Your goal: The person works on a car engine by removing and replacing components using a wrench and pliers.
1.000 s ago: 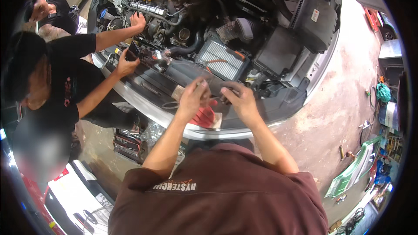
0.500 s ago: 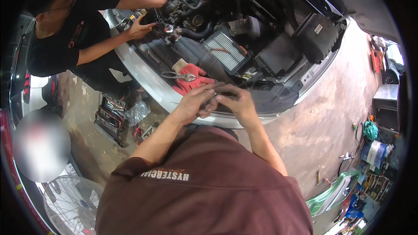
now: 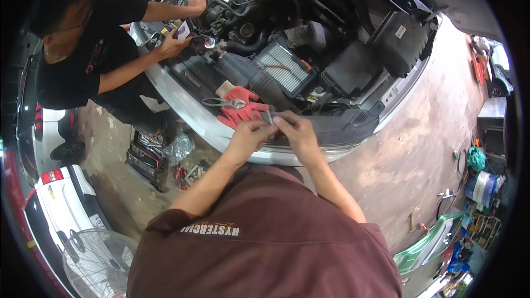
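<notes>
My left hand [image 3: 254, 133] and my right hand [image 3: 290, 129] meet over the front edge of the car's engine bay, pinching a small narrow metallic piece [image 3: 269, 118] too small to identify. Just beyond them, red work gloves [image 3: 237, 111] with pale cuffs lie on the dark front panel, with metal pliers [image 3: 218, 101] resting on top. Farther in are a white pleated filter [image 3: 276, 63] in a dark housing, a black box [image 3: 348, 72] and engine hoses.
A co-worker [image 3: 83, 49] in black reaches into the bay from the left, holding a small object. A tool case [image 3: 144, 154], plastic bag [image 3: 178, 146] and fan [image 3: 99, 259] are lower left. A green panel [image 3: 430, 240] and workshop gear lie right.
My hands moved from a blurred, higher position into a closer grip on the small piece; my fingers have shifted around it. The co-worker's lower hand now shows a pale object.
</notes>
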The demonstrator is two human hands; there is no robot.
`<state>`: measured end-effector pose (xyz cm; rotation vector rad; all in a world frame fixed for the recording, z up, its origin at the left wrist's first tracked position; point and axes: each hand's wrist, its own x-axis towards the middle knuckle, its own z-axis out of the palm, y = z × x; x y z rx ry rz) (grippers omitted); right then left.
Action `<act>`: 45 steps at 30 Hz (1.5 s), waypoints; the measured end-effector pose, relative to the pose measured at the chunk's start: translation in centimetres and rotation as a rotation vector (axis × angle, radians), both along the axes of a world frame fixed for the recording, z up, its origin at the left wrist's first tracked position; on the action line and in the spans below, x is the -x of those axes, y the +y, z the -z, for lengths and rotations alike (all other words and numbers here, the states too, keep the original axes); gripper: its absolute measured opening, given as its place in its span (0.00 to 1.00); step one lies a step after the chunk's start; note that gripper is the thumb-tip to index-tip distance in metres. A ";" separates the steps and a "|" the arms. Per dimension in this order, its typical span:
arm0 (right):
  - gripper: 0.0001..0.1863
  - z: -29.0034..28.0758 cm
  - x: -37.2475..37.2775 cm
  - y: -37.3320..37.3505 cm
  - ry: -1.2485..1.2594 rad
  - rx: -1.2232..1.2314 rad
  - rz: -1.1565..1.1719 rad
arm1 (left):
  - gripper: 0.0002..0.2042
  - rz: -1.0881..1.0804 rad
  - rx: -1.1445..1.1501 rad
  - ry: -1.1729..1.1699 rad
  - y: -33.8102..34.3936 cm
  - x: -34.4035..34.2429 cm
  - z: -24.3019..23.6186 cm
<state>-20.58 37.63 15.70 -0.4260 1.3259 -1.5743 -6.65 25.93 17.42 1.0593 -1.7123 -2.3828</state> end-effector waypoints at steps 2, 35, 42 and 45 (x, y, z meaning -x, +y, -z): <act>0.15 0.3 -1.0 -0.3 0.368 0.015 0.043 | 0.14 -0.288 -0.327 -0.044 -0.3 0.5 1.4; 0.11 33.6 13.1 -45.0 -0.097 -0.747 0.612 | 0.07 -0.019 1.465 -0.184 -27.5 9.7 18.6; 0.08 29.0 12.0 -44.8 -0.311 -0.599 0.613 | 0.06 -0.020 1.464 -0.214 -28.0 8.8 18.7; 0.09 30.0 12.2 -44.4 -0.301 -0.583 0.627 | 0.06 -0.020 1.458 -0.222 -27.9 9.2 18.6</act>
